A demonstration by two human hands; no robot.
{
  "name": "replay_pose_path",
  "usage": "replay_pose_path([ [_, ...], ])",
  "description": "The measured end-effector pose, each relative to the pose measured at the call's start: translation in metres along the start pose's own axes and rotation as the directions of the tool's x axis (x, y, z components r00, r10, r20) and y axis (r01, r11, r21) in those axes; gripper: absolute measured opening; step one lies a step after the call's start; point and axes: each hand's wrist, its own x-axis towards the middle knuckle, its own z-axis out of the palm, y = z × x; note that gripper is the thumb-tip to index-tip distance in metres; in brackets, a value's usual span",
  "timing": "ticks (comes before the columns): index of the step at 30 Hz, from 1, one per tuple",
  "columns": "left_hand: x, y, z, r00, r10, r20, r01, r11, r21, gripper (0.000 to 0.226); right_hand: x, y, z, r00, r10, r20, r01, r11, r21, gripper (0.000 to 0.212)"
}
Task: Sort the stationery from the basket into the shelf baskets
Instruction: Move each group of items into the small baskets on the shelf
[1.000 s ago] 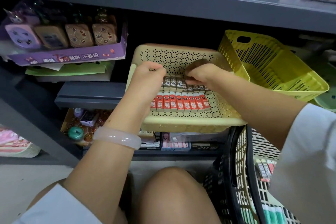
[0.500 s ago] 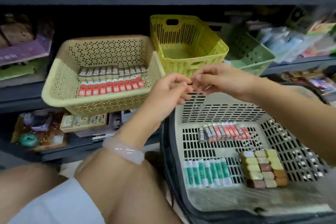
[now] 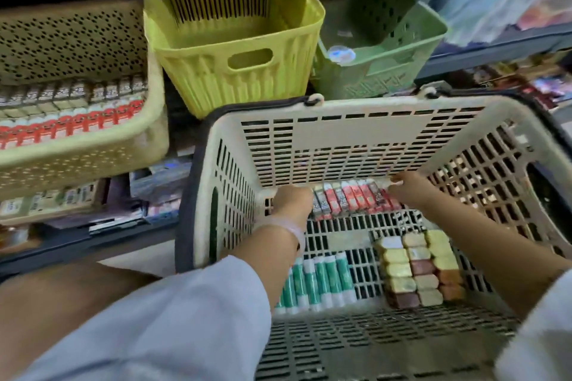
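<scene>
A white slotted basket with black handles sits in front of me. At its far end lies a row of red and grey lead boxes. My left hand curls round the row's left end and my right hand pinches its right end; the fingertips are mostly hidden. Green and white glue sticks and a block of yellow and brown erasers lie nearer to me in the same basket. On the shelf at the left, a beige perforated basket holds rows of matching lead boxes.
A yellow basket and a green basket stand on the shelf behind the white one; neither shows stationery inside. Packaged goods fill the lower shelf at the left and the shelves at the right. My knee is at the bottom left.
Both hands left the beige shelf basket, swung right and dropped into the white basket. They now close on the two ends of the row of lead boxes. My view turned right and down.
</scene>
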Motion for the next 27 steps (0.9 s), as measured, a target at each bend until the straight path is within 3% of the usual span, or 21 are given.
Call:
replay_pose_path([
  [6,0.025,-0.02,0.034,0.997,-0.002,-0.074,0.012,0.99,0.138,0.026,0.019,0.01,0.02,0.999,0.035,0.014,-0.036,0.999,0.031,0.031],
  [13,0.034,-0.031,0.04,0.986,-0.031,-0.167,0.033,0.999,0.011,0.051,0.021,0.011,0.027,0.995,0.028,0.101,-0.047,0.98,0.195,0.04],
  [18,0.04,-0.027,0.037,0.993,-0.007,-0.118,0.004,1.0,-0.023,0.016,0.019,0.01,0.027,0.993,0.019,0.118,-0.041,0.982,0.187,0.042],
  [22,0.039,-0.023,0.044,0.998,0.002,-0.063,-0.008,0.997,-0.081,0.032,0.015,0.006,0.029,0.993,-0.001,0.115,-0.017,0.987,0.158,0.045],
  [25,0.044,-0.024,0.04,0.999,-0.028,-0.042,0.023,0.992,-0.127,0.022,0.015,0.005,0.029,0.993,0.0,0.122,-0.018,0.989,0.15,0.047],
  [27,0.047,-0.025,0.035,0.997,-0.069,-0.017,0.065,0.981,-0.18,0.033,0.014,0.004,0.029,0.992,-0.001,0.125,-0.018,0.988,0.153,0.046],
])
